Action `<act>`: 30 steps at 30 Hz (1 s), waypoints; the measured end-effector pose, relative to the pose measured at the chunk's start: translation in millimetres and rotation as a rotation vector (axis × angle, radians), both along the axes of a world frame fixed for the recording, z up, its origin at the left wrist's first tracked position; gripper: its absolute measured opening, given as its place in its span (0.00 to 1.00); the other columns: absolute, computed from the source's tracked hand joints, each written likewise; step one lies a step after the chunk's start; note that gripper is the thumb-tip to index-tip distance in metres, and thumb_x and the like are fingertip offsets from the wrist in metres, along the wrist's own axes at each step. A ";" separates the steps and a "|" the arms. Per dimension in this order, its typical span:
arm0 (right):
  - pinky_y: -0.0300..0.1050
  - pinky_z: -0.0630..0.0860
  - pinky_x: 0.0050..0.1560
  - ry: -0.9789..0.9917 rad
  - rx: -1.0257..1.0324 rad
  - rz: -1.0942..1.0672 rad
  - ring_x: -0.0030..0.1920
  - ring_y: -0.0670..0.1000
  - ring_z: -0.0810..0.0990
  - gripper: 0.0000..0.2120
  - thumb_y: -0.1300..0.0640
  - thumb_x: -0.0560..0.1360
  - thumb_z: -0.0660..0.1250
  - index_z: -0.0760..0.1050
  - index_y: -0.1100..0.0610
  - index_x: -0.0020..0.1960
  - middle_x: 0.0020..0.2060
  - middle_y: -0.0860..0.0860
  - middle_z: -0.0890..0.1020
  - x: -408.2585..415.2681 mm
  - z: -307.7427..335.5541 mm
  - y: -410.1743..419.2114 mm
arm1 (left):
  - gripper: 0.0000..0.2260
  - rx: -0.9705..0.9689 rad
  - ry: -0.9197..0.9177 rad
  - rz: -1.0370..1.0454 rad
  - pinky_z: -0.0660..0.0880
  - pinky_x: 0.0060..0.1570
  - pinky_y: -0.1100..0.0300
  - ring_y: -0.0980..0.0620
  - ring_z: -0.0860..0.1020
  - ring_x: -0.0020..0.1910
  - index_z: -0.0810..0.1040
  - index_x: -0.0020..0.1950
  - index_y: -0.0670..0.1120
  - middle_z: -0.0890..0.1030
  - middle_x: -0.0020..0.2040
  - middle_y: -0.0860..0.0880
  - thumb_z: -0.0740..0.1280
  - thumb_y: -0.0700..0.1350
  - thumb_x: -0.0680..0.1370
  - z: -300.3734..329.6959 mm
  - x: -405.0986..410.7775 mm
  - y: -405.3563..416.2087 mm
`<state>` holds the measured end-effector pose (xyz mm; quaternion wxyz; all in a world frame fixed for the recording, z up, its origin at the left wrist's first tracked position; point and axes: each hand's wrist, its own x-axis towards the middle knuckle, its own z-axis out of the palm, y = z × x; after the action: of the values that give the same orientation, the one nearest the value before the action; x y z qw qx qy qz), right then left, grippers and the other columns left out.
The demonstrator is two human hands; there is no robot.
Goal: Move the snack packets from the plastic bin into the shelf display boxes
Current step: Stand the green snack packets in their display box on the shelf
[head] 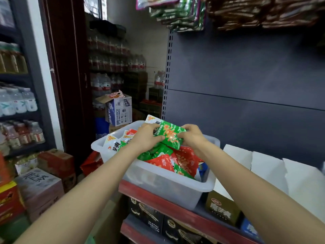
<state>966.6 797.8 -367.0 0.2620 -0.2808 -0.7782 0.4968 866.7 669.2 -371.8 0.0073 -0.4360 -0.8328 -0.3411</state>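
Observation:
A translucent plastic bin [168, 187] sits on the shelf's left end, filled with green and red snack packets [182, 161]. Above the bin, my left hand [146, 138] and my right hand [192, 136] both grip a green snack packet [169, 134], one hand at each side of it. More white-topped packets [114, 144] stand at the bin's left end. White display boxes [267, 166] stand open on the shelf to the right of the bin.
The dark shelf back panel [246, 88] rises behind the bin. Snack bags [179, 13] hang overhead. Boxed goods [223, 208] fill the lower shelf. Cartons [40, 184] are stacked on the floor at left, beside a drinks rack [17, 103] and a blue-white carton [119, 110].

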 end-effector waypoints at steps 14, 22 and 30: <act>0.47 0.80 0.41 0.244 -0.170 0.100 0.46 0.52 0.82 0.31 0.72 0.69 0.69 0.64 0.48 0.64 0.51 0.55 0.81 150.4 1.6 9.6 | 0.34 0.397 -0.519 -0.281 0.79 0.50 0.52 0.47 0.78 0.52 0.63 0.73 0.47 0.78 0.51 0.45 0.73 0.35 0.70 22.8 123.8 55.7; 0.42 0.79 0.39 0.400 -0.019 -0.154 0.37 0.47 0.82 0.33 0.73 0.72 0.66 0.63 0.48 0.71 0.41 0.51 0.83 274.9 5.7 48.7 | 0.40 0.279 -0.538 -0.632 0.80 0.48 0.53 0.51 0.79 0.50 0.56 0.75 0.57 0.80 0.50 0.46 0.72 0.33 0.71 16.2 231.8 110.6; 0.40 0.76 0.35 0.156 0.420 -0.400 0.34 0.46 0.75 0.38 0.67 0.71 0.70 0.57 0.46 0.73 0.41 0.50 0.75 366.0 -1.5 70.3 | 0.44 0.291 -0.234 -0.658 0.74 0.37 0.72 0.60 0.78 0.39 0.50 0.76 0.56 0.76 0.43 0.57 0.74 0.37 0.70 2.5 325.0 147.6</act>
<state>1332.6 868.1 -368.5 0.4660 -0.3293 -0.7707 0.2836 1191.7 816.8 -369.4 -0.1362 -0.6326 -0.5863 -0.4874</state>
